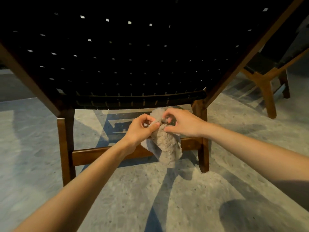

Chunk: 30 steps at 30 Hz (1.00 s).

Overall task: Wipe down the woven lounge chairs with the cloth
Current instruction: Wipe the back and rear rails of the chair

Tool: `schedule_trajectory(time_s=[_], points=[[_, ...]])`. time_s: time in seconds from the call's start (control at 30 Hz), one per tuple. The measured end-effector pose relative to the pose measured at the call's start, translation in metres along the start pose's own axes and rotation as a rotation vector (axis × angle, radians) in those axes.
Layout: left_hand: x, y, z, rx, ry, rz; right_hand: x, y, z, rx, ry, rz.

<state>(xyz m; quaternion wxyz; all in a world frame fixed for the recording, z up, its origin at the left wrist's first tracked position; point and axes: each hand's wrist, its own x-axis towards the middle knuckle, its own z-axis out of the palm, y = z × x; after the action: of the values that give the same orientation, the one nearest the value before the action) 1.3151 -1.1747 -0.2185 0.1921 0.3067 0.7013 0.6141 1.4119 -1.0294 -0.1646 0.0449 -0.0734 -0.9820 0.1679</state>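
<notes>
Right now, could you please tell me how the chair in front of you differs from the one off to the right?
The near chair fills the view; the far chair is cut off at the right edge. The left hand and right hand hold the cloth before the near chair, away from the far chair. Both have dark weave on brown wooden frames.

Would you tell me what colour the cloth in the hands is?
The cloth is beige-grey and fluffy, seen in the head view.
</notes>
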Motion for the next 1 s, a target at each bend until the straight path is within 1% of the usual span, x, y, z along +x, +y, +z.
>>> schedule_trajectory(time_s=[0.07,0.13,0.2,0.3,0.4,0.5,0.6,0.7,0.73,0.8,0.87,0.93,1.0], points=[[-0.003,-0.001,-0.001,-0.056,0.008,-0.046,0.004,-0.003,0.003,-0.138,-0.014,-0.04],[-0.007,-0.007,-0.006,0.056,0.041,0.005,0.008,-0.005,0.007,-0.176,-0.012,-0.096],[-0.014,-0.014,-0.013,0.195,0.07,0.104,0.013,-0.007,0.014,-0.122,-0.046,-0.145],[-0.026,-0.029,-0.028,0.332,0.123,0.168,0.021,-0.011,0.035,0.094,-0.117,-0.156],[-0.032,-0.043,-0.045,0.384,0.211,0.097,0.032,-0.012,0.058,0.297,-0.107,-0.171],[-0.039,-0.057,-0.06,0.398,0.214,0.002,0.044,-0.015,0.075,0.369,-0.075,-0.224],[-0.049,-0.079,-0.071,0.529,0.235,-0.16,0.055,-0.021,0.087,0.469,-0.03,-0.276],[-0.058,-0.098,-0.087,0.6,0.366,-0.284,0.066,-0.017,0.103,0.419,-0.036,-0.276],[-0.058,-0.101,-0.095,0.677,0.409,-0.301,0.069,-0.015,0.109,0.394,-0.062,-0.267],[-0.057,-0.104,-0.112,0.904,0.478,-0.293,0.074,-0.015,0.125,0.397,-0.132,-0.25],[-0.053,-0.105,-0.13,1.001,0.517,-0.255,0.08,-0.023,0.145,0.395,-0.156,-0.239],[-0.047,-0.11,-0.146,1.02,0.546,-0.286,0.089,-0.036,0.165,0.369,-0.12,-0.232],[-0.039,-0.119,-0.158,1.027,0.607,-0.32,0.102,-0.046,0.185,0.301,-0.044,-0.246]])
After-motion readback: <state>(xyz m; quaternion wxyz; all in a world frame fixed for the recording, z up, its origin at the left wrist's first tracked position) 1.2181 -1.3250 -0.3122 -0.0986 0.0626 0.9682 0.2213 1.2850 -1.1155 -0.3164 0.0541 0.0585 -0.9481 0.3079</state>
